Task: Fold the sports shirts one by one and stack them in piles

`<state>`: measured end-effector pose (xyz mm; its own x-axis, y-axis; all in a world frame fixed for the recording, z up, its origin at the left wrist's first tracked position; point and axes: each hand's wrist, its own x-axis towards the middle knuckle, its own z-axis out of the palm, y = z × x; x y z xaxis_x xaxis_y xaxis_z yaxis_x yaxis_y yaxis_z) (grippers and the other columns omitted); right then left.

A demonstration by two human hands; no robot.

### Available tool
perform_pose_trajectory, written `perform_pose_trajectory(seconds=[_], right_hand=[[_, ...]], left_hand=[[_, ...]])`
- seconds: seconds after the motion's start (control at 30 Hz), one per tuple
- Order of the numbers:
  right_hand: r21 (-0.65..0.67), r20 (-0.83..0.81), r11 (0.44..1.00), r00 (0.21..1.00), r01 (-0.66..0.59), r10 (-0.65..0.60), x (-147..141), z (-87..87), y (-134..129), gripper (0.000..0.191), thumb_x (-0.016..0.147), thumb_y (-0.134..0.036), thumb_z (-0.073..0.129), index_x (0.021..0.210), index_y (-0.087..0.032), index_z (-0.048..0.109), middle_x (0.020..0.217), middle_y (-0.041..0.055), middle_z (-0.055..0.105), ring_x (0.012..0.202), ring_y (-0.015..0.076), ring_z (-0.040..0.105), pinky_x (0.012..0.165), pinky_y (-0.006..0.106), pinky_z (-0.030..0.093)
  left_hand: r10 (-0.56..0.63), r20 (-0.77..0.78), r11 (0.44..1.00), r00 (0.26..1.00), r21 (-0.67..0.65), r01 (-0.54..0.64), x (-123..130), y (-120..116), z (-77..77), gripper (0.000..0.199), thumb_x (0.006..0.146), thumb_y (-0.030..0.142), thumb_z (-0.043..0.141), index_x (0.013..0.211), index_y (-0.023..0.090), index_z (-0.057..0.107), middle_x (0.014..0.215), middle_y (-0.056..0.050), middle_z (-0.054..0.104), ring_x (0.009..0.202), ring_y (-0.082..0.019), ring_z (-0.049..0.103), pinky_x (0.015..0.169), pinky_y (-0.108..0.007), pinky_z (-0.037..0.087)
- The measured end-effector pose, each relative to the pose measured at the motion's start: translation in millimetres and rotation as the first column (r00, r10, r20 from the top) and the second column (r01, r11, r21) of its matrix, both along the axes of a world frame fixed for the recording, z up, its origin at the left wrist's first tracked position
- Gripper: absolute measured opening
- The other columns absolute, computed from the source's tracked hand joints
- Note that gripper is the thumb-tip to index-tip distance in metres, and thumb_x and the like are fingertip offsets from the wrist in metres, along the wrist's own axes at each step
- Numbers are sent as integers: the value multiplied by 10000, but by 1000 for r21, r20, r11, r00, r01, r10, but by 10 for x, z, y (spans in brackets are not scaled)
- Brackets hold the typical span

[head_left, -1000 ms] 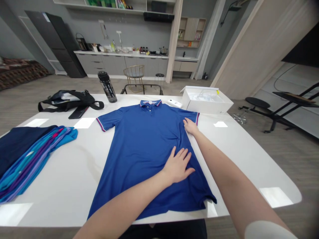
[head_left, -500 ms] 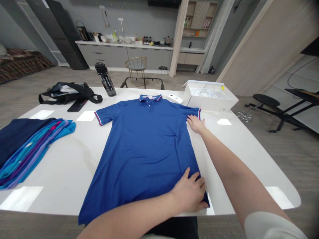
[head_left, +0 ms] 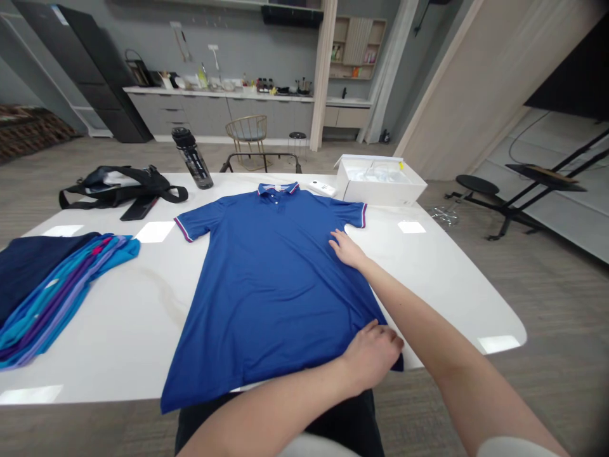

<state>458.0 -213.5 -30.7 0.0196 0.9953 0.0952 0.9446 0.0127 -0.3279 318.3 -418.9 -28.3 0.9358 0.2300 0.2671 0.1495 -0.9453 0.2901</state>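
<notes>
A blue polo shirt [head_left: 276, 266] lies spread front up on the white table, collar at the far side, its sleeves edged in red and white. Its hem hangs at the near edge, with some creases across the lower body. My left hand [head_left: 375, 353] is at the lower right corner of the hem, fingers bent together on the fabric; the fingertips are partly hidden. Higher up, my right hand [head_left: 348, 249] rests on the shirt's right side below the sleeve, its fingers stretched out flat.
Folded clothes [head_left: 61, 279] lie stacked at the left. Behind them are a black bag [head_left: 118, 184], a phone [head_left: 139, 207] and a dark bottle [head_left: 191, 158]. A white box [head_left: 380, 184] and a small white device [head_left: 322, 188] are beyond the right sleeve.
My right hand has moved from the sleeve down and inward onto the shirt's side. My left hand's spread fingers have drawn together at the hem corner. The camera view has shifted.
</notes>
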Motion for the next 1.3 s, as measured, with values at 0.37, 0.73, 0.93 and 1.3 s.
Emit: perform_pose_trajectory(seconds=[0.37, 0.73, 0.93, 1.3], right_hand=[[156, -67, 986, 996, -51, 62, -299, 178, -1039, 432, 1023, -369, 439, 1380, -168, 578, 1532, 141, 475, 1459, 251, 394, 1212, 438, 332], [47, -30, 996, 996, -77, 79, -1114, -14, -2061, 491, 1036, -469, 411, 1486, -285, 480, 1612, 75, 369, 1506, 314, 295, 1194, 683, 201], [214, -181, 975, 983, 50, -11, -702, 58, -2636, 350, 992, -425, 505, 1261, -271, 666, 1455, 102, 551, 1392, 279, 473, 1151, 508, 422], [217, -77, 960, 978, -175, 196, -1109, -15, -2998, 233, 995, -372, 542, 1074, -272, 737, 1128, 70, 697, 1095, 239, 634, 1141, 509, 357]], left_hand=[[344, 67, 911, 937, -267, -315, -1419, 246, 231, 445, 1024, 448, 454, 1424, 258, 507, 1547, -46, 482, 1445, -209, 424, 1249, -482, 289], [664, -98, 747, 741, 46, -663, -2496, 509, -47, 544, 1022, 450, 445, 1523, 240, 426, 1606, -122, 379, 1487, -305, 349, 1200, -589, 291], [628, -140, 771, 765, -21, -637, -3213, 176, 48, 620, 997, 508, 488, 1555, 266, 365, 1619, -107, 359, 1492, -283, 340, 1207, -565, 284], [558, -9, 828, 830, -59, -557, -3277, -49, -29, 279, 1016, 359, 501, 1170, 252, 707, 1305, -55, 691, 1326, -226, 560, 1222, -567, 253]])
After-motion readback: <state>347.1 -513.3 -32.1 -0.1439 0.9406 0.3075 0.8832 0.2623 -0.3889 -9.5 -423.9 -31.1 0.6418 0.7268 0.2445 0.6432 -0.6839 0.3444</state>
